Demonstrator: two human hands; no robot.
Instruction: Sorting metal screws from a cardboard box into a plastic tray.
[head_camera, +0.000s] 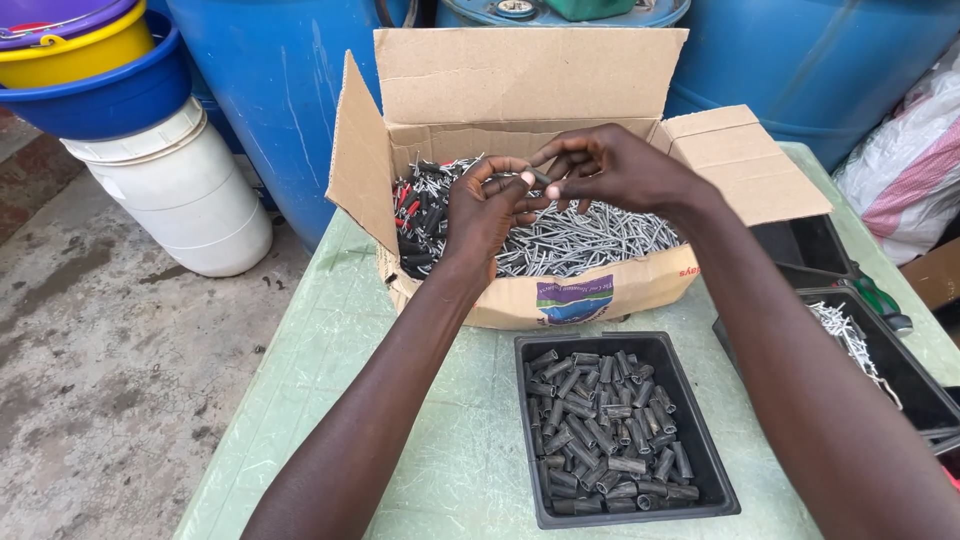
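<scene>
Sleeve (540, 178), small and dark, held over open cardboard box (530, 200), pinched between fingertips of both hands. Left hand (483, 212) curled, thumb and forefinger closed on it. Right hand (612, 170) meets it from other side, fingers bunched on same piece. Box holds silver nails (580, 240). Black tray (620, 430) of grey sleeves sits just in front, on green table (340, 330).

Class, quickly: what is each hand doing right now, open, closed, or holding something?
Left hand: closed, fingers pinching one end of a small dark sleeve over the cardboard box.
Right hand: closed, fingers pinching the same sleeve.
</scene>
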